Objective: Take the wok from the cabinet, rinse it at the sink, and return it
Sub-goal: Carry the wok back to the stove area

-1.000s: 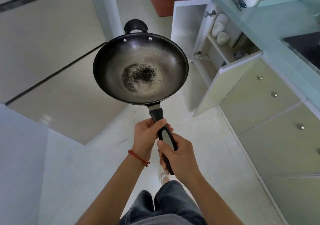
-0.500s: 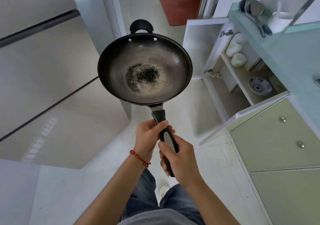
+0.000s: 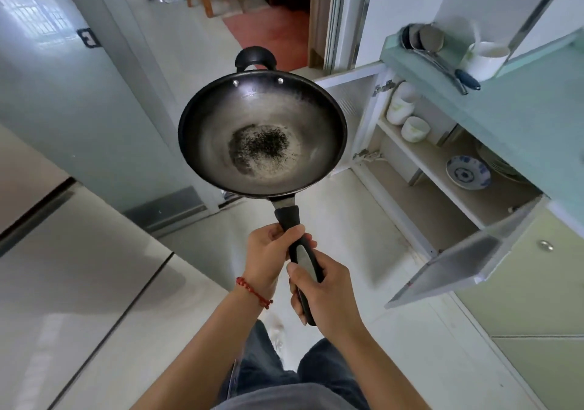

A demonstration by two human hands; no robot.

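Wok (image 3: pixel 262 133) out of the cabinet, held level in mid-air over the floor (image 3: pixel 341 220), just left of the open cabinet (image 3: pixel 442 169); so step one done. No sink in view, no water visible in the pan, a dark speckled patch sitting in the middle of the bowl; whether rinsed yet or not, impossible to tell from this alone. Either heading off to the sink with rinse and return both left, or back from it with only the return left.

Left to right: grey glossy panels (image 3: pixel 63 267) at far left; then left hand (image 3: pixel 268 258), red string bracelet (image 3: pixel 252 289) at the wrist, clenched round the upper part of the long black handle (image 3: pixel 300 251) close under the pan; then right hand (image 3: pixel 328 296) wrapped tight round the lower part of the same handle, thumb laid along its grey inset; then the cabinet door (image 3: pixel 458 267) swung wide, white cups (image 3: pixel 407 115) and a blue-patterned bowl (image 3: pixel 467 172) on the shelves, pale green counter (image 3: pixel 521 109) above with a white mug (image 3: pixel 486 58).

Against the earlier frame: same two-handed grip, same tilt of the pan, same speckled patch. View swung further along the kitchen, more of the doorway and red floor beyond showing, more of the shelf and the blue bowl uncovered, cabinet door nearer the bottom right
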